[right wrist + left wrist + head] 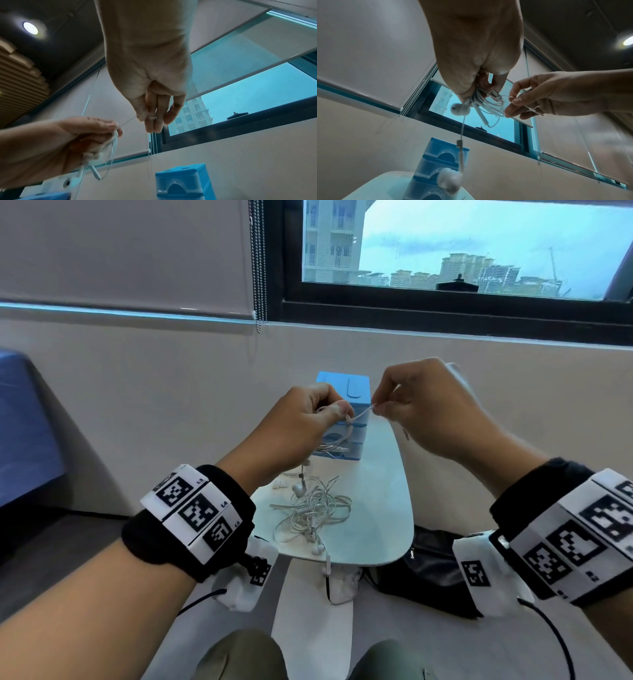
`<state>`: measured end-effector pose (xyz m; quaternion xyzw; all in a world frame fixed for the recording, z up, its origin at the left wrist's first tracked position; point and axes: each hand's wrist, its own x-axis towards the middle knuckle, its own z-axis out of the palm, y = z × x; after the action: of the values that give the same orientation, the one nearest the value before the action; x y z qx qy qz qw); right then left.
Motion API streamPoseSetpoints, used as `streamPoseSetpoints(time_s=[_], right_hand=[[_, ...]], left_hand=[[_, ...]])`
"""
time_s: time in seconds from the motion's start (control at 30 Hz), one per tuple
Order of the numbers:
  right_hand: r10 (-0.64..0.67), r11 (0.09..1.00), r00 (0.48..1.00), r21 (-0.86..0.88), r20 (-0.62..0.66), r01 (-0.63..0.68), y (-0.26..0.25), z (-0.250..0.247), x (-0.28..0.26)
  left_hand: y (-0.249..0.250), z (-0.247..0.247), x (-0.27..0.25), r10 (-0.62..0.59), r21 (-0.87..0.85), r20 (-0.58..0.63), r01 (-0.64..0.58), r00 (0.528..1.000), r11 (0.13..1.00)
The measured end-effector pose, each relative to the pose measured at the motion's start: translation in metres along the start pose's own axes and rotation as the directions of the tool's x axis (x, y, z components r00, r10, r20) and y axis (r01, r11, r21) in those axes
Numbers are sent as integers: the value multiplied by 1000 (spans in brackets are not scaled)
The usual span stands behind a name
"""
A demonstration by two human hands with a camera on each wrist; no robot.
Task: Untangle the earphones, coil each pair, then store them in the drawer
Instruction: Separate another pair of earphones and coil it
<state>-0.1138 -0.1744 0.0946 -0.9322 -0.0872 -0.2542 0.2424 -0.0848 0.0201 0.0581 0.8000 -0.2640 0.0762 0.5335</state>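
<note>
My left hand (308, 419) grips a coiled bundle of white earphones (488, 102) in front of the blue drawer unit (352, 392). One earbud (458, 108) sticks out of the fist, and another earbud (449, 180) dangles lower on its cord. My right hand (404, 402) pinches the free end of the cord (363, 412) between thumb and forefinger, a short way right of the left hand. A second tangle of white earphones (315, 511) lies on the small white table (383, 525) below both hands. The drawers look shut.
The table stands against a beige wall under a window (462, 248). A bead chain of the blind (259, 268) hangs at the window's left. A black bag (431, 570) lies on the floor to the right, and a blue seat (24, 422) stands far left.
</note>
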Motion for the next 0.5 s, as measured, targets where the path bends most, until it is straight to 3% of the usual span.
streamPoseSetpoints(time_s=[0.13,0.27,0.5], right_hand=[[37,999,999,22,8,-37,4,16,-2],[98,890,983,428,155,-157,1,25,-9],[129,878,973,434,193,-203,2,29,-16]], left_hand=[[6,10,-1,33,-195,56,-21,998,981],[3,18,-2,46,-233,43,-35,998,972],[-6,25,-3,29,-282,13,-24,1000,959]])
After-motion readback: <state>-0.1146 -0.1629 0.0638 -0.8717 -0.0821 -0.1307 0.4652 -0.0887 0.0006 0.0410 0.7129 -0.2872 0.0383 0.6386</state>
